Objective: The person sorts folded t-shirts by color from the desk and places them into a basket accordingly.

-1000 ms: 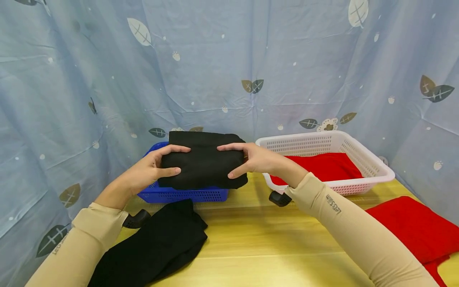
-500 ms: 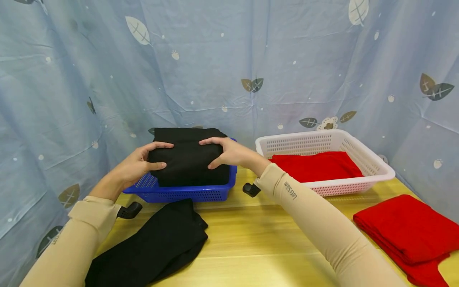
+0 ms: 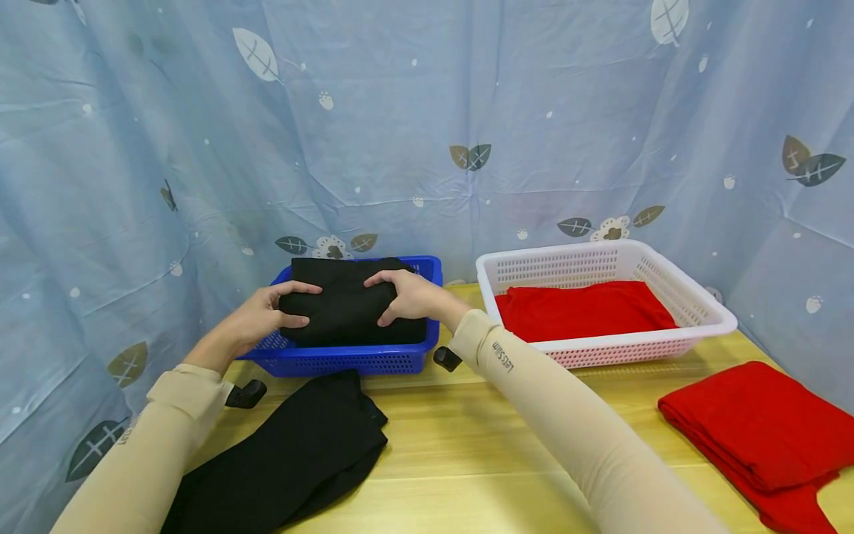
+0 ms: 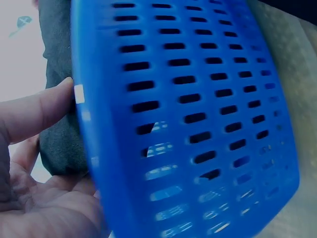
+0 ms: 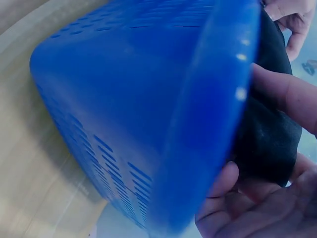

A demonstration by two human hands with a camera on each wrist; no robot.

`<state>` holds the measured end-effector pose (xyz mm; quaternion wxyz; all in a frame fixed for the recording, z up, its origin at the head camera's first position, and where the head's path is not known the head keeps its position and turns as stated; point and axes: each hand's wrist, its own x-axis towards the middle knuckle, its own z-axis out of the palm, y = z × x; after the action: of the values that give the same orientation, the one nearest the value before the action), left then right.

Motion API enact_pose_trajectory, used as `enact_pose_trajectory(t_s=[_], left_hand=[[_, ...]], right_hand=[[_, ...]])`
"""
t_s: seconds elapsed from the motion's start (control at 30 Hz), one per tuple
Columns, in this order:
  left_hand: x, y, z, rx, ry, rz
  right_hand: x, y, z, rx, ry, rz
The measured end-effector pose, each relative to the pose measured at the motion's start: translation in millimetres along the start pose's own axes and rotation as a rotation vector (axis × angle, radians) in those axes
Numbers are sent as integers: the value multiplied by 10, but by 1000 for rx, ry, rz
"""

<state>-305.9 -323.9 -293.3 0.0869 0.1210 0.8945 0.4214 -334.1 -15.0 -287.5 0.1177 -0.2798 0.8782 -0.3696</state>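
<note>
A folded black garment (image 3: 343, 304) lies in the blue perforated basket (image 3: 347, 363), its near edge at the basket's front rim. My left hand (image 3: 253, 320) grips the bundle's left end, thumb on its near side and a finger over the top. At the opposite end my right hand (image 3: 419, 298) holds it the same way. In the left wrist view the thumb (image 4: 44, 106) presses the cloth right at the rim. The right wrist view shows fingers (image 5: 257, 191) under the black cloth (image 5: 267, 139), beside the basket's edge.
Another black garment (image 3: 293, 452) lies on the yellow wooden table (image 3: 467, 460) in front of the blue basket. At right, a white basket (image 3: 694, 311) contains red cloth (image 3: 587, 310). A folded red garment (image 3: 767, 430) lies nearer, and a blue curtain (image 3: 414, 111) hangs behind.
Both hands have carried the folded black garment leftward over the blue basket, then lowered it inside. The basket's back rim shows again. The other garments stay put.
</note>
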Motion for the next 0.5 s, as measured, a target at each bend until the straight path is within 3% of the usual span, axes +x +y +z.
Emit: enact_pose_trajectory(t_s=[0.5], left_hand=[[154, -57, 168, 132, -50, -67]], right_hand=[[118, -7, 208, -195, -35, 162]])
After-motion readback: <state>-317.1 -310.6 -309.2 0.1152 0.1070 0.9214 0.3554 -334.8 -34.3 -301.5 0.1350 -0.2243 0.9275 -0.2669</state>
